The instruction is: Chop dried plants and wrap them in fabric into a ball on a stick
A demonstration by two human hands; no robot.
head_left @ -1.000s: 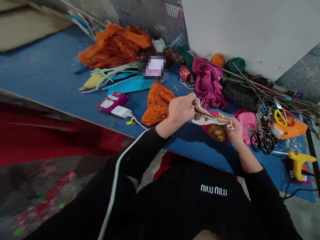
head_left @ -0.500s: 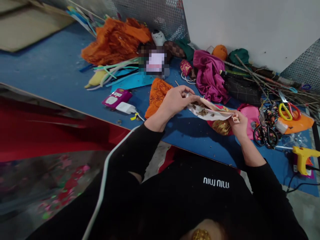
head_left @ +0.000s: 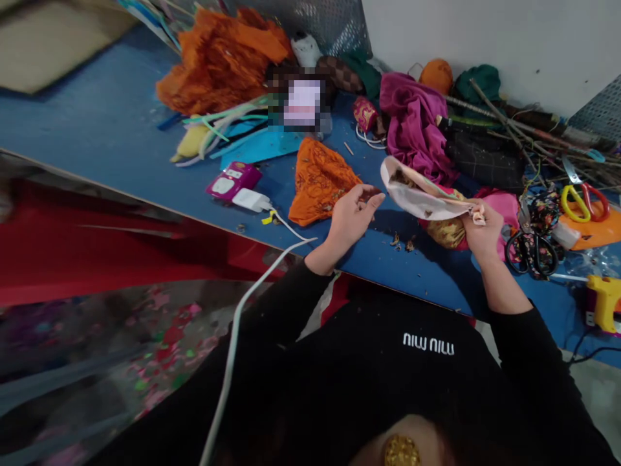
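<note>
My right hand [head_left: 484, 232] is closed around the gathered end of a small fabric pouch [head_left: 444, 207]. The pouch's pale lining faces up, and brown dried bits cling inside it. My left hand [head_left: 355, 213] is off the pouch, a short way to its left. Its fingers are loosely bent and apart, and nothing shows between them. Orange patterned cloth [head_left: 317, 181] lies just behind that hand. Below the pouch, some brown crumbs [head_left: 402, 243] are scattered on the blue table [head_left: 286, 249]. A gold and red cloth bundle [head_left: 447, 234] lies partly hidden under the pouch.
On the right are black-handled scissors [head_left: 531, 252], red and yellow scissors [head_left: 585, 202] and a yellow glue gun [head_left: 604, 304]. A purple power socket [head_left: 233, 181] with a white charger [head_left: 251, 200] stands left; its white cable [head_left: 237, 323] crosses near my left arm. Magenta cloth [head_left: 412, 129] lies behind.
My left hand has let go of the pouch and drawn back left and down. The pouch's free end now hangs wider apart, and brown crumbs show on the table below. The view has shifted slightly.
</note>
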